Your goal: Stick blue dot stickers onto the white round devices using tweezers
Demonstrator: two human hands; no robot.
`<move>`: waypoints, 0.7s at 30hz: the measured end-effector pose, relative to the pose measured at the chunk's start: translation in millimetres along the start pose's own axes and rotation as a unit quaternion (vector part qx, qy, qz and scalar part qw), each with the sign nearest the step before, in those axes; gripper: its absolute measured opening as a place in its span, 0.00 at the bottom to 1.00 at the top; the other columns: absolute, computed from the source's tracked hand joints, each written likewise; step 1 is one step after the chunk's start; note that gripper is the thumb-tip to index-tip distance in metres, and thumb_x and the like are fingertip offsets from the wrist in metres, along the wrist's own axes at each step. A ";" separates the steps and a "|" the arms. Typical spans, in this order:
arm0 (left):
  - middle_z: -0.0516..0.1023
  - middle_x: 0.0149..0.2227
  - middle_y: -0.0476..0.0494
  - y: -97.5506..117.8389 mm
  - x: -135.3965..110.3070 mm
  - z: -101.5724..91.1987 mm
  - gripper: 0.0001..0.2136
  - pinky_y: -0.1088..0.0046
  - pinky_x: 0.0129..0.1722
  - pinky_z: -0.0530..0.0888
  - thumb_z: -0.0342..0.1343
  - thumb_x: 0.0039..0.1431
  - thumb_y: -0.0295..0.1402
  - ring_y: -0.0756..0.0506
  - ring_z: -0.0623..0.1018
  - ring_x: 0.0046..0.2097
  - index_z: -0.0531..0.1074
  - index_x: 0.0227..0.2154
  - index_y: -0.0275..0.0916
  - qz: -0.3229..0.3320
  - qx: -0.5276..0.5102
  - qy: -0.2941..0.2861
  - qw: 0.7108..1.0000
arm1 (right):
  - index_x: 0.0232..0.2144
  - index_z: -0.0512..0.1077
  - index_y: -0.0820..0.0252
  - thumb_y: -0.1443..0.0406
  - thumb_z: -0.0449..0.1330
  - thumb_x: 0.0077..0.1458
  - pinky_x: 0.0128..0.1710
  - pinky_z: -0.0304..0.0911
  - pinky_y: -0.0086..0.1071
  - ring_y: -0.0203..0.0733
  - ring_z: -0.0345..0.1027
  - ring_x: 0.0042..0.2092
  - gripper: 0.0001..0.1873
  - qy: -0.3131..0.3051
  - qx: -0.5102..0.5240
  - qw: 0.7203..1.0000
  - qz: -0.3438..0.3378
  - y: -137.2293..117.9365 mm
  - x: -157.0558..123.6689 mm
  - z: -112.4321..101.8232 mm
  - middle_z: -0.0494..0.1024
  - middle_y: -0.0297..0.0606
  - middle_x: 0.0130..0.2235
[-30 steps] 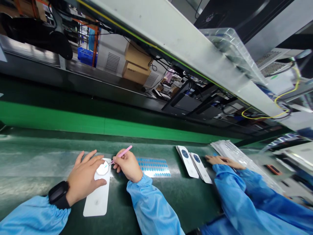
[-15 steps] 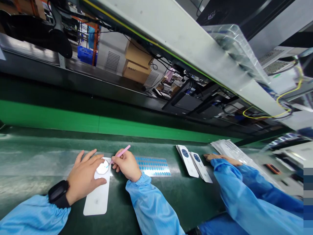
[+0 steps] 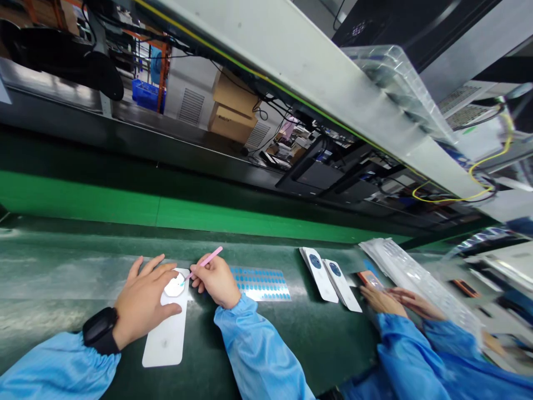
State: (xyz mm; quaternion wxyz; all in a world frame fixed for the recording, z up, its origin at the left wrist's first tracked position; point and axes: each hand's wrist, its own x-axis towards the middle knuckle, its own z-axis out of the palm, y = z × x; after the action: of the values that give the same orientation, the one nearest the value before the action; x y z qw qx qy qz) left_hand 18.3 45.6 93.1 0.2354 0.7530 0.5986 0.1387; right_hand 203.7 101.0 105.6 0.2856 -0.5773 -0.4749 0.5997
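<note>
A white phone back cover (image 3: 165, 340) with a round white camera area (image 3: 174, 284) at its top lies on the green bench. My left hand (image 3: 145, 300) rests over its upper left side, fingers spread, thumb and forefinger around the round area. Pinched in my right hand (image 3: 217, 282) is a slim pink pen-like tool (image 3: 213, 256), slanted down to the left. Its tip meets the round area's right side, where a small blue piece (image 3: 182, 283) shows. A clear sheet of blue round stickers (image 3: 266, 284) lies right of my right hand, partly behind it.
Several white phone covers with dark round camera areas (image 3: 315, 261) lie in two stacks to the right. Beyond them, a co-worker's hands (image 3: 385, 303) hold an orange-edged item (image 3: 370, 279) beside clear plastic trays (image 3: 410, 266). A green ledge (image 3: 104, 203) runs along the back.
My hands and the pink tool stay nearly still. At right, the co-worker's hands have drawn back toward the near right, and an orange-edged item now shows in them.
</note>
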 end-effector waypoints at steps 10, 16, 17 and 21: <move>0.78 0.65 0.41 8.8 0.4 -7.1 0.26 0.32 0.74 0.51 0.67 0.49 0.37 0.27 0.65 0.73 0.80 0.54 0.50 -0.022 0.013 -0.023 0.999 | 0.25 0.65 0.57 0.65 0.66 0.51 0.16 0.55 0.23 0.32 0.66 0.18 0.12 0.008 -0.025 1.000 0.000 -1.1 -1.6 3.5 0.75 0.30 0.20; 0.79 0.64 0.41 8.0 1.1 -7.3 0.25 0.31 0.73 0.52 0.67 0.48 0.38 0.27 0.66 0.72 0.80 0.53 0.50 -0.018 0.012 -0.020 1.000 | 0.26 0.64 0.56 0.57 0.71 0.48 0.16 0.56 0.23 0.33 0.68 0.20 0.19 -0.028 0.018 0.999 -0.009 4.0 1.9 1.1 0.76 0.32 0.22; 0.79 0.64 0.41 7.7 0.9 -6.8 0.25 0.31 0.73 0.52 0.67 0.48 0.38 0.27 0.66 0.72 0.80 0.53 0.51 -0.016 0.015 -0.018 1.000 | 0.26 0.64 0.56 0.56 0.71 0.48 0.16 0.56 0.23 0.33 0.68 0.20 0.20 -0.033 0.020 0.999 -0.014 4.4 2.3 -0.2 0.76 0.32 0.22; 0.78 0.64 0.41 6.8 -0.2 -5.3 0.25 0.32 0.74 0.52 0.68 0.49 0.37 0.28 0.66 0.73 0.80 0.53 0.51 -0.010 0.019 -0.015 1.000 | 0.26 0.66 0.58 0.57 0.70 0.52 0.17 0.57 0.23 0.32 0.67 0.19 0.17 -0.050 -0.019 0.998 -0.020 -3.7 1.2 -6.1 0.74 0.30 0.21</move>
State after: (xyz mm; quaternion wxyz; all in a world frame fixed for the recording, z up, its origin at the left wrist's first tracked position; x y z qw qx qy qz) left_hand 21.4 45.2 101.1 0.2309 0.7531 0.6055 0.1134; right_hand 208.6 105.0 109.1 0.2622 -0.5425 -0.5116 0.6125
